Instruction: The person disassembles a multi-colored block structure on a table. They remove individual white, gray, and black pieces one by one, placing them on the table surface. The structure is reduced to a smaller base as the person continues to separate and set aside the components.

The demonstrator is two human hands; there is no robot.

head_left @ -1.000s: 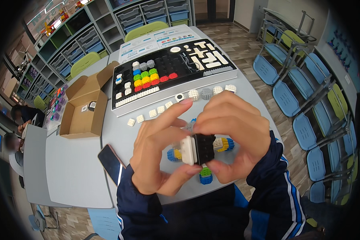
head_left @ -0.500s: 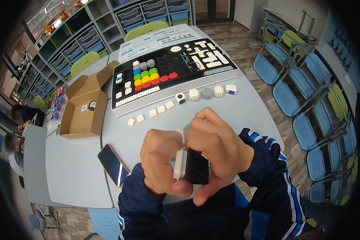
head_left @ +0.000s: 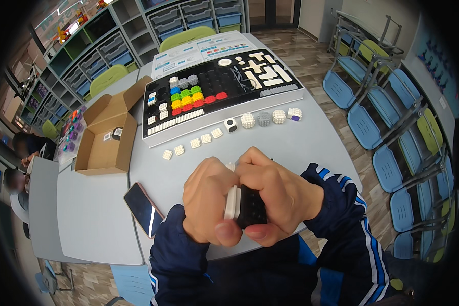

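Above the near part of the table, my left hand (head_left: 207, 199) and my right hand (head_left: 285, 196) are together, fingers curled. Between them is a black studded block (head_left: 252, 208), gripped by my right hand. A white flat piece (head_left: 232, 203) lies against its left side, with my left thumb and fingers closed on it. The far side of these pieces is hidden behind my fingers. Beyond my hands, a row of studded cubes (head_left: 263, 119) in white and grey stands on the table, along with several small white square pieces (head_left: 205, 138).
An open kit tray (head_left: 160, 137) with coloured cubes and white connector pieces fills the table's far side. Left of it stands an open cardboard box (head_left: 99, 164). A phone (head_left: 143, 209) lies by my left sleeve. Blue folded chairs (head_left: 364, 122) stand on the right; two people sit far left.
Both hands have drawn closer together, and their knuckles have come slightly nearer to me. My right thumb has moved up against the black block, which has turned a little.
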